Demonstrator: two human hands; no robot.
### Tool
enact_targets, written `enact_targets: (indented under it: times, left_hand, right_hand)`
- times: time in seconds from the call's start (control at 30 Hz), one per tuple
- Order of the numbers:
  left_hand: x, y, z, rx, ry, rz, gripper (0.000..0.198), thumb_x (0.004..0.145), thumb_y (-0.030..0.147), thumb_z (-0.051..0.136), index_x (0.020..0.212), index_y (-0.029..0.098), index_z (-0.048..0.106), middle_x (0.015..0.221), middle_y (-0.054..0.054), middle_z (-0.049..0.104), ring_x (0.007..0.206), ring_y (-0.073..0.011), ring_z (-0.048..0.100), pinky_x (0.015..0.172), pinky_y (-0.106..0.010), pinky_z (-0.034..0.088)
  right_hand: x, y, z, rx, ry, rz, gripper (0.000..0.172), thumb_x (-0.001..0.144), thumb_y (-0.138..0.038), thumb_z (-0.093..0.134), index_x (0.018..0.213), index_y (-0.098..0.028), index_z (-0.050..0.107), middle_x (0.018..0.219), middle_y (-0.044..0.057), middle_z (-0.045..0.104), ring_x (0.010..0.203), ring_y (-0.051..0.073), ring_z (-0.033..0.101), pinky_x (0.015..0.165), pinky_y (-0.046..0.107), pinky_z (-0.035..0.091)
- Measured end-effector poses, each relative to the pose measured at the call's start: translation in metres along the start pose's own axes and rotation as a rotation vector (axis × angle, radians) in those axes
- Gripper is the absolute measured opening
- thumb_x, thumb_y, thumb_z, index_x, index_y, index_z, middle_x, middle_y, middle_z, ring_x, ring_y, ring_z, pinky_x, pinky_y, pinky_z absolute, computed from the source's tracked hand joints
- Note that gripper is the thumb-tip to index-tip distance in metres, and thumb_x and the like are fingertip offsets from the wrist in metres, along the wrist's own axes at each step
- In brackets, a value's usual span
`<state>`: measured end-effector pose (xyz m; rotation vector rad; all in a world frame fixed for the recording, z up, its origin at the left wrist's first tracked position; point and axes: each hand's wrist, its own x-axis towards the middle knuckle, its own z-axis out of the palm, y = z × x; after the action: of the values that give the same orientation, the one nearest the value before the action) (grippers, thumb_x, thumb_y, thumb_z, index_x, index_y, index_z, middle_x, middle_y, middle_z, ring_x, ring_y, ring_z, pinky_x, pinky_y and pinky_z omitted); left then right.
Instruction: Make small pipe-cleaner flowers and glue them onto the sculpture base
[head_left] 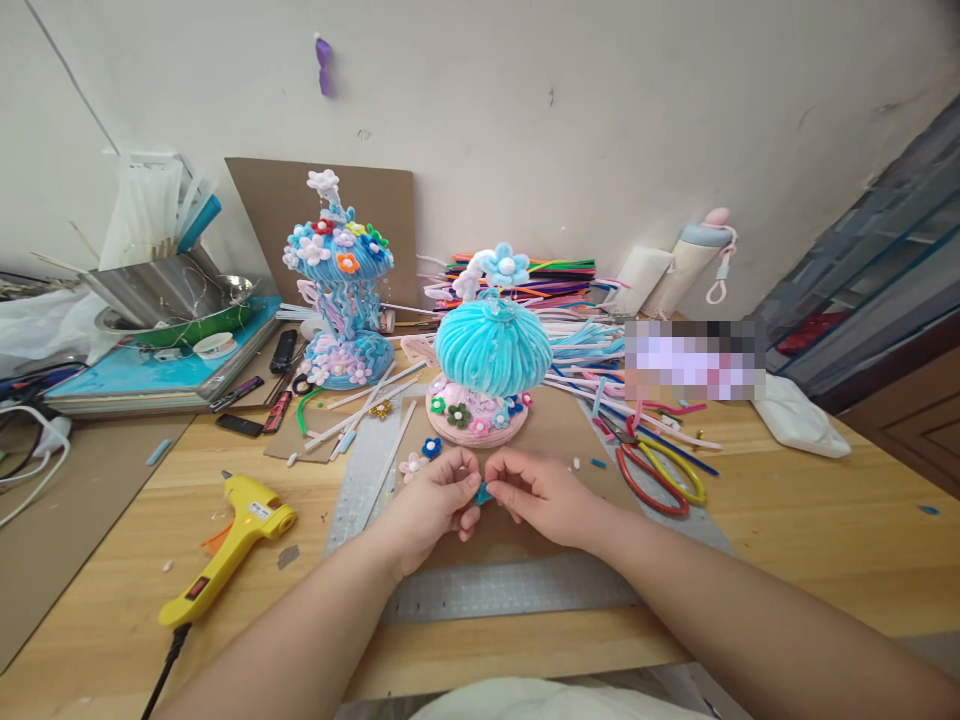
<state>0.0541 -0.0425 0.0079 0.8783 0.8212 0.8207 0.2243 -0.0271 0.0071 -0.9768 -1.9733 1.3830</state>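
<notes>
My left hand (442,500) and my right hand (536,492) meet over the cardboard, pinching a small teal fuzzy piece (482,493) between their fingertips. Just beyond them stands a turquoise fuzzy dome (493,345) above a pink round base (476,428) with small flowers on it. A light blue flower (507,265) tops the dome. Beside my left hand lie a dark blue flower (431,447) and a pale pink flower (412,467). Much of the teal piece is hidden by my fingers.
A yellow glue gun (236,540) lies at the left. Red- and yellow-handled scissors (651,480) rest at the right. Behind stand a flower-covered jellyfish-like model (341,290), bundles of colored fuzzy stems (570,272) and a metal bowl (161,290) on a green one.
</notes>
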Motion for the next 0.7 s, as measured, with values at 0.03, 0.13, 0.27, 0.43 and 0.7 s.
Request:
enact_targets:
  times: [0.03,0.13,0.27,0.43,0.7]
  left_hand:
    - [-0.001,0.002,0.000,-0.021,0.002,-0.013,0.017,0.078,0.028,0.058,0.075,0.017,0.045,0.060,0.006,0.044,0.043,-0.0030,0.041,0.041,-0.016,0.037]
    - [-0.003,0.009,0.001,-0.077,-0.013,-0.090,0.014,0.077,0.025,0.059,0.080,0.013,0.052,0.066,0.002,0.049,0.055,-0.0039,0.048,0.051,-0.015,0.043]
    - [-0.004,0.012,0.000,-0.093,-0.040,-0.152,0.014,0.075,0.022,0.062,0.079,0.009,0.058,0.071,-0.002,0.053,0.057,-0.0033,0.049,0.054,-0.015,0.046]
    - [-0.003,0.010,-0.004,-0.035,-0.016,-0.148,0.018,0.072,0.025,0.065,0.071,0.009,0.059,0.064,-0.001,0.054,0.050,-0.0029,0.046,0.047,-0.014,0.043]
    - [-0.004,0.012,-0.004,0.043,-0.012,-0.207,0.022,0.065,0.027,0.071,0.067,0.010,0.057,0.060,-0.001,0.055,0.046,-0.0036,0.046,0.042,-0.015,0.043]
  right_hand:
    - [0.000,0.001,0.000,0.018,0.006,-0.003,0.011,0.085,-0.027,0.045,0.079,-0.018,0.047,0.055,-0.006,0.043,0.048,0.007,0.043,0.047,0.018,0.034]
    - [0.000,0.002,0.001,0.065,0.048,-0.032,0.011,0.085,-0.027,0.044,0.079,-0.018,0.046,0.059,-0.005,0.046,0.048,0.007,0.044,0.047,0.018,0.036]
    - [-0.001,0.000,-0.001,-0.043,0.092,-0.104,0.010,0.085,-0.025,0.045,0.079,-0.018,0.049,0.067,-0.003,0.052,0.050,0.006,0.046,0.048,0.018,0.037]
    - [-0.004,-0.008,-0.006,-0.339,0.131,-0.224,0.009,0.083,-0.021,0.050,0.081,-0.019,0.058,0.070,-0.001,0.060,0.058,0.008,0.050,0.053,0.018,0.037]
    - [-0.004,-0.011,-0.006,-0.362,0.047,-0.200,0.012,0.085,-0.017,0.045,0.080,-0.018,0.056,0.070,-0.001,0.060,0.060,0.008,0.051,0.055,0.018,0.036]
